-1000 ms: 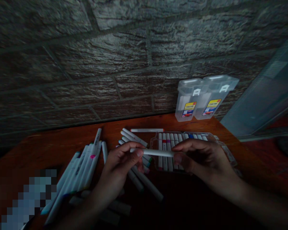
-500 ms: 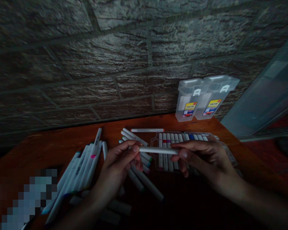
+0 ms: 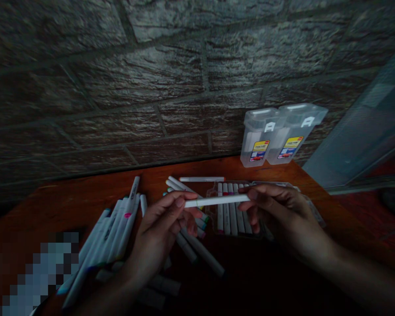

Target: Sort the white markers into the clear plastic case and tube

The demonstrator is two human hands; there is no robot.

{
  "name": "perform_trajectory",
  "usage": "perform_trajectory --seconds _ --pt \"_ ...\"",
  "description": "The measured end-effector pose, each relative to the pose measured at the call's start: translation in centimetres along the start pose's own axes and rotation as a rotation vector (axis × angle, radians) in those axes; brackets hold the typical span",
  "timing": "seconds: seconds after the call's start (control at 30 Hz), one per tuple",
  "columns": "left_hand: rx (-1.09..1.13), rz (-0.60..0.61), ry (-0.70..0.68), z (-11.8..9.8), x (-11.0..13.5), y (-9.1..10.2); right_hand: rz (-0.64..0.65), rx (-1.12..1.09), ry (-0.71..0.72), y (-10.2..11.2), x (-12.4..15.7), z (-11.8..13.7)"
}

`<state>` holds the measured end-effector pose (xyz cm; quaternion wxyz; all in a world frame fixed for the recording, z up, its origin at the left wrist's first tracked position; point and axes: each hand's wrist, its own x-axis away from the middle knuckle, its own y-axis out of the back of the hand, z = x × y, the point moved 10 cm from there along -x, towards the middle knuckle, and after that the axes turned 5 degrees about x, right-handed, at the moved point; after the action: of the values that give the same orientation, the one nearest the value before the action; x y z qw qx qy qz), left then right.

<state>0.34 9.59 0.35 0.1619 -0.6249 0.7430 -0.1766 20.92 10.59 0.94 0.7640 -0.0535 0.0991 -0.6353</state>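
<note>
A white marker [image 3: 217, 201] lies level between my two hands, above the wooden table [image 3: 69, 202]. My left hand [image 3: 161, 232] pinches its left end with thumb and fingers. My right hand [image 3: 279, 215] pinches its right end. Right behind the marker sits a clear marker tray [image 3: 213, 193] with a row of white markers [image 3: 232, 215] lying in it. More loose markers [image 3: 191, 245] lie under my left hand.
A pile of white markers [image 3: 115, 228] lies at the left of the table. One marker [image 3: 200, 179] lies alone near the brick wall. Two clear lidded boxes [image 3: 281, 134] stand at the back right. A pale slanted panel [image 3: 365, 127] is on the right.
Both hands have lifted the marker a little and carried it slightly away from me, over the tray. The grip on both ends is unchanged.
</note>
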Motion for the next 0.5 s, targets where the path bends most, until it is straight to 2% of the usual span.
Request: perform_trajectory --seconds 0.3,0.5 --pt "0.060 0.139 0.036 0.2 0.7 -1.4 -0.095 -0.175 -0.142 0.9 -0.5 -1.5" --pt "0.069 0.174 0.039 0.0 0.9 -1.8 -0.125 -0.210 -0.179 1.1 -0.6 -2.0"
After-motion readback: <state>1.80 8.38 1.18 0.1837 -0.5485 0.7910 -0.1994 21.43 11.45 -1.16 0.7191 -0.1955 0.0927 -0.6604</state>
